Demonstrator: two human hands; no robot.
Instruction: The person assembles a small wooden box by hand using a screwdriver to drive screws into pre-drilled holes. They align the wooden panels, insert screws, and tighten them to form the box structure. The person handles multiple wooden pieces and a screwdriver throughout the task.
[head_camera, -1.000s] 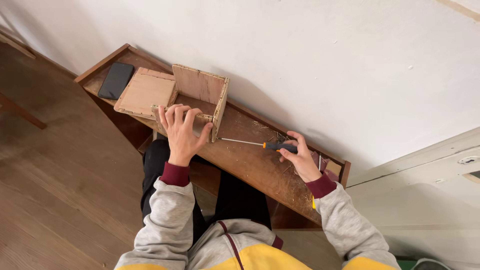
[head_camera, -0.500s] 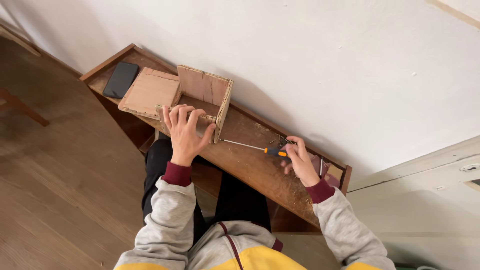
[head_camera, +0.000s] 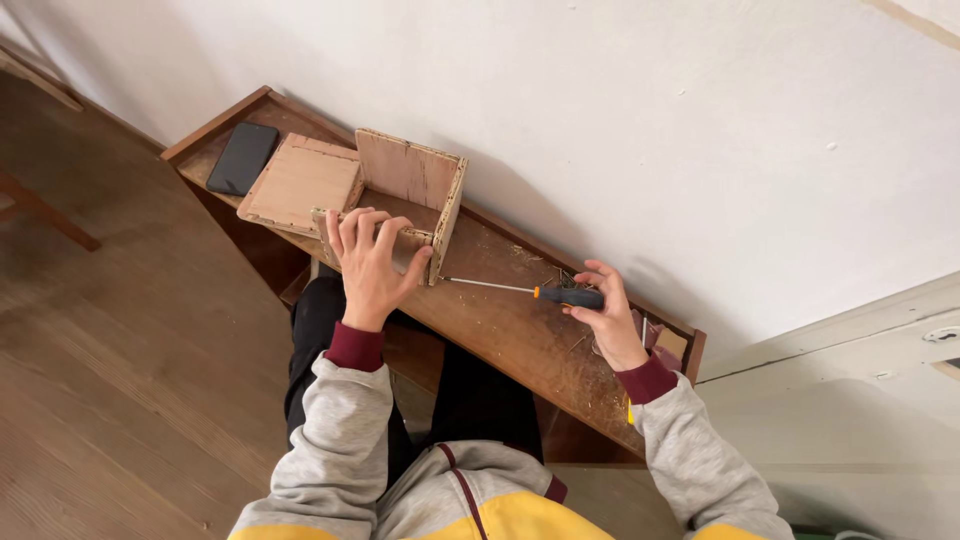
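A small box of plywood panels stands on a narrow wooden bench against a white wall. My left hand presses on the box's near panel, fingers spread over it. My right hand grips the black and orange handle of a screwdriver. Its thin shaft lies level and its tip touches the lower corner of the box's right side panel. A flat square plywood panel lies against the box on its left.
A black phone lies face down at the bench's far left end. Wood shavings and small scraps are scattered near my right hand. Wooden floor runs to the left, with a chair leg on it.
The screwdriver tip has come in from a short way off to touch the box's lower right corner. My left hand stays on the near panel.
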